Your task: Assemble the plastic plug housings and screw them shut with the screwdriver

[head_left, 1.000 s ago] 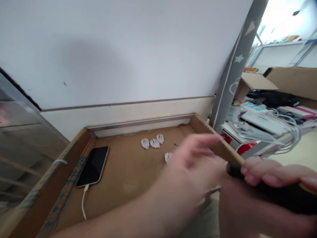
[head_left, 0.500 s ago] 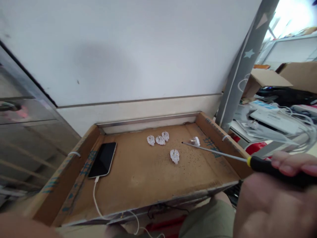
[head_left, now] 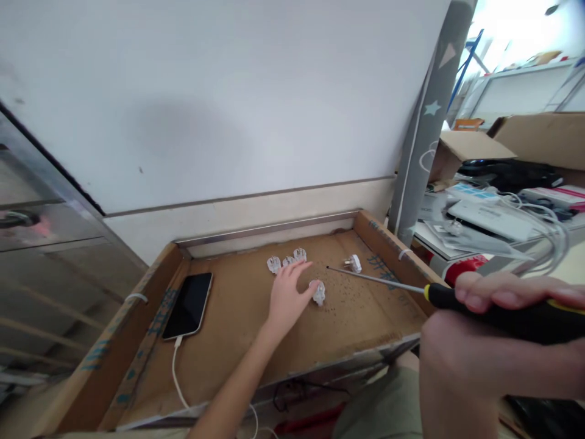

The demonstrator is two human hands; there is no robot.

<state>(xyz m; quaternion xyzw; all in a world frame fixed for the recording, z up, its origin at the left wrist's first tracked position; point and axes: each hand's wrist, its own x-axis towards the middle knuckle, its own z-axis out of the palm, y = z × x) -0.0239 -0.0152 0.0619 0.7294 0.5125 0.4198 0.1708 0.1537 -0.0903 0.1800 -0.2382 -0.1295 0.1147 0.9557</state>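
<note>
Right hand (head_left: pixel 493 366) clasps screwdriver (head_left: pixel 441 297) by its handle at right edge of tray (head_left: pixel 242 305), presumably freeing left hand (head_left: pixel 289 296): unclenched mid-tray, thumb at clear plug (head_left: pixel 319 295), contact unclear. Three other plugs (head_left: pixel 273 264) cluster toward tray's far wall.

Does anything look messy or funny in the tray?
Yes: dark specks are scattered over the tray, which looks messy. Its rightmost plug lies with its pins sideways, while the leftmost plug points its pins up.

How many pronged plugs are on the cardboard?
5: three clear plastic plugs clustered at back, one nearer, by the left hand, one sideways at right; the hand may hide more.
</note>
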